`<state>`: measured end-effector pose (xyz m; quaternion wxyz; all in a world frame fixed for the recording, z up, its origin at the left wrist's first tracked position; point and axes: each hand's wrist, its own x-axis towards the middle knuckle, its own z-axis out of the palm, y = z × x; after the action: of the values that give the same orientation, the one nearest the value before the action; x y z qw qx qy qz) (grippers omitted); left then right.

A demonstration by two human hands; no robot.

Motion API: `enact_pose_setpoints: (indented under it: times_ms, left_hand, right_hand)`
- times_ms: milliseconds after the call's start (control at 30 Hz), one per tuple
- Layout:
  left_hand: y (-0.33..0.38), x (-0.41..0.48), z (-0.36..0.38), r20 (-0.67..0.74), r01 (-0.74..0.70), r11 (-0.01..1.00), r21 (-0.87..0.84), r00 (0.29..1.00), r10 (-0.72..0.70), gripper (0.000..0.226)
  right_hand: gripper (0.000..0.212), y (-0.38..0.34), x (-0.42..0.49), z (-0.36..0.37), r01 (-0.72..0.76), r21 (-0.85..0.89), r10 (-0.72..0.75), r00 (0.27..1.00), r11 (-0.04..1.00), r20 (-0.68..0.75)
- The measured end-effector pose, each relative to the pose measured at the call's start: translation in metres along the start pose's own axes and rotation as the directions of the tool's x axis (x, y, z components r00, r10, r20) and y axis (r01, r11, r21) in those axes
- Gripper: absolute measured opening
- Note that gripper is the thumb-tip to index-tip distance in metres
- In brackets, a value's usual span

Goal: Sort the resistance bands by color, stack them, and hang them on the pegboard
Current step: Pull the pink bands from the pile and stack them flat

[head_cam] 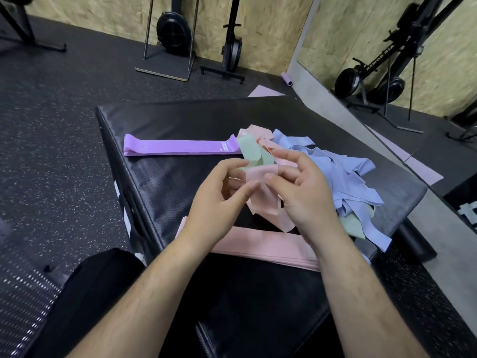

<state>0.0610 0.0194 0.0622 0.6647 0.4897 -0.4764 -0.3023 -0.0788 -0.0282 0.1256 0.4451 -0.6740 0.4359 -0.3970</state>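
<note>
Item: pale pink elastic resistance band (260,174), loose. We hold it between left hand (219,192) and right hand (302,192), both grips pinched on its upper fold, palms facing inward. The flat pink band stack (258,244) lies just below, long axis crosswise, both hands equally near. The tangled blue-green band pile (348,177) sits right of that stack.

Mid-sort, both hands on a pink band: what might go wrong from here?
The pink band that the left hand and right hand pinch crosses a green band; pulling may drag it along. The loose blue bands reach the right edge of the black pad, so a tug might tip some onto the floor.
</note>
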Motion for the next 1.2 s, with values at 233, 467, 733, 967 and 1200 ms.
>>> enact_pose_setpoints:
  times_ms: [233, 467, 733, 967, 1200]
  left_hand:
    - [0.001, 0.003, 0.003, -0.023, 0.023, 0.999, -0.03, 0.999, -0.023, 0.06]
    - [0.006, 0.013, -0.005, -0.031, 0.05, 0.978, -0.204, 0.998, -0.058, 0.037]
    - [-0.001, 0.009, -0.006, 0.033, -0.158, 0.936, 0.314, 0.987, 0.155, 0.016]
    - [0.004, 0.01, -0.012, -0.046, -0.078, 0.976, 0.204, 0.995, 0.089, 0.02]
    - [0.007, 0.01, -0.018, -0.01, -0.039, 0.989, 0.145, 0.999, 0.041, 0.009]
  right_hand:
    - [0.038, -0.024, 0.017, -0.009, 0.053, 0.015, -0.054, 0.997, 0.998, 0.062]
    - [0.04, -0.002, 0.008, -0.015, 0.064, -0.219, -0.026, 0.985, 0.974, 0.169]
    - [0.012, 0.005, 0.011, -0.005, 0.161, -0.285, -0.138, 0.985, 0.945, 0.1]
    - [0.017, 0.014, 0.013, 0.001, 0.101, -0.225, -0.059, 0.981, 0.969, 0.187]
    - [0.011, 0.016, 0.018, 0.012, 0.178, -0.216, -0.129, 0.967, 0.96, 0.221]
